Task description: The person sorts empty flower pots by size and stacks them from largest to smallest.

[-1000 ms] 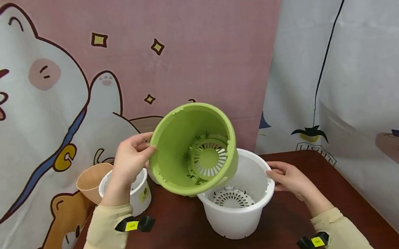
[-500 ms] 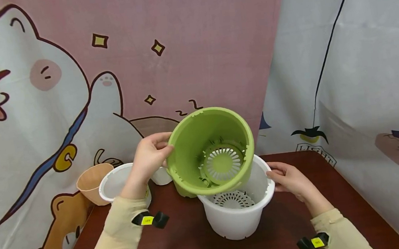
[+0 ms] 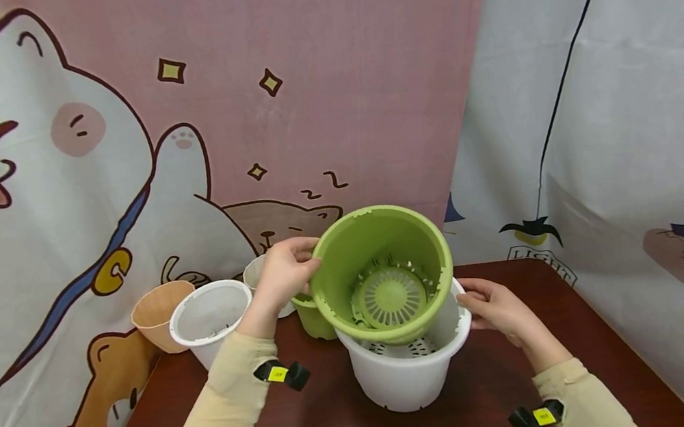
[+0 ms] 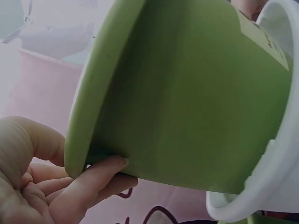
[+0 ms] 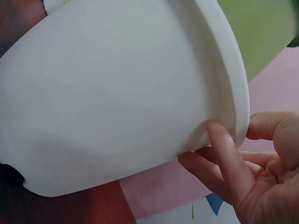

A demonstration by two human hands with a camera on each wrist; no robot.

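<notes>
A green flower pot (image 3: 375, 238) with a slotted bottom hangs tilted over a white flower pot (image 3: 401, 379), its mouth facing me. Its lower end is inside the white pot's opening. My left hand (image 3: 286, 274) pinches the green pot's rim at the left, thumb on one side and fingers on the other. In the left wrist view a pale label (image 4: 264, 39) shows on the green wall (image 4: 187, 102). The white pot stands upright on the table. My right hand (image 3: 499, 308) pinches its rim from the right; in the right wrist view the fingertips press under that rim (image 5: 236, 88).
At the left stand a peach pot (image 3: 157, 320) and another white pot (image 3: 200, 347), partly behind my left sleeve. A small green pot (image 3: 317, 322) and a pale pot (image 3: 253, 270) are behind my left hand. Printed curtains (image 3: 367, 87) hang behind the dark red table (image 3: 331, 421).
My left hand has carried the green pot right and down, so its base has sunk into the white pot's opening. My right hand and the white pot have hardly moved.
</notes>
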